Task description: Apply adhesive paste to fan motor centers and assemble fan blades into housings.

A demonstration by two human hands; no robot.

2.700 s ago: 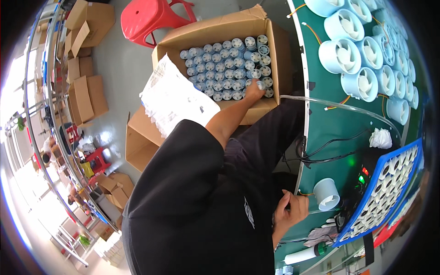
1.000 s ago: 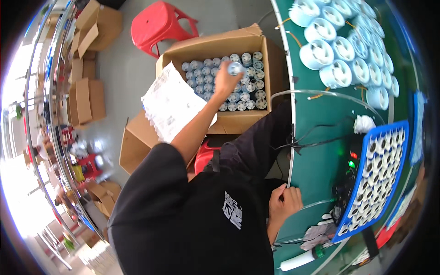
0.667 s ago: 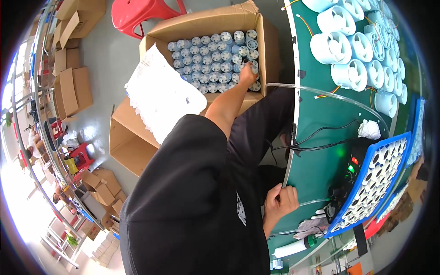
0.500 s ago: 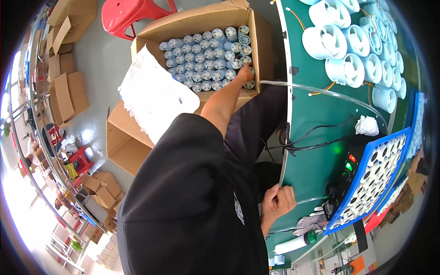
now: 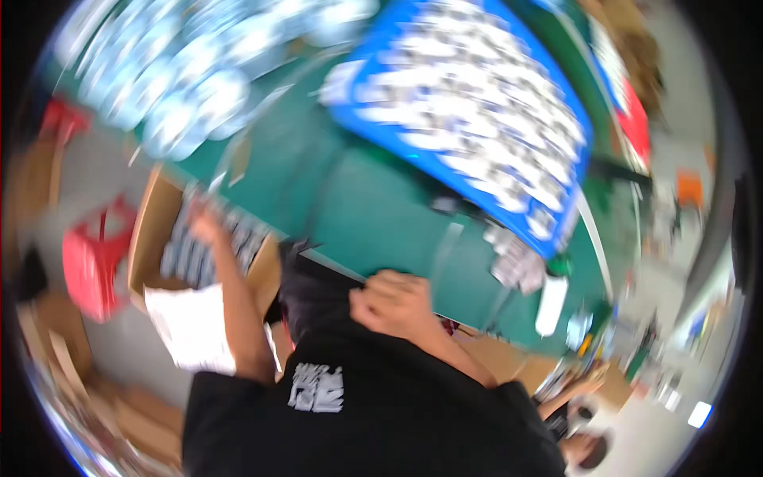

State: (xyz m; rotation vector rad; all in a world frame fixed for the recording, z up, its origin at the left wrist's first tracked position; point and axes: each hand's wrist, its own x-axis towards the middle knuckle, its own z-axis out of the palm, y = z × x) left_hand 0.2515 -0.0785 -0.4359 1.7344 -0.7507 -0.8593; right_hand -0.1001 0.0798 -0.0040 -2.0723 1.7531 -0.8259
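My left hand is at the cardboard box on the left, above rows of small cylindrical parts. Motion blur smears its fingers, so whether it grips anything is unclear. A white sheet or bag drapes over the box's near side, beside my left forearm. My right hand is curled into a loose fist at the near edge of the green table, with nothing visible in it.
Light blue fan housings crowd the table's far left. A blue tray of white round parts stands at the far right, near a white bottle. A red stool is left of the box. Another person is at lower right.
The view has swung toward the table, bringing the blue tray to the middle and the box to the left. My left hand stays by the box; my right fist remains near the table edge.
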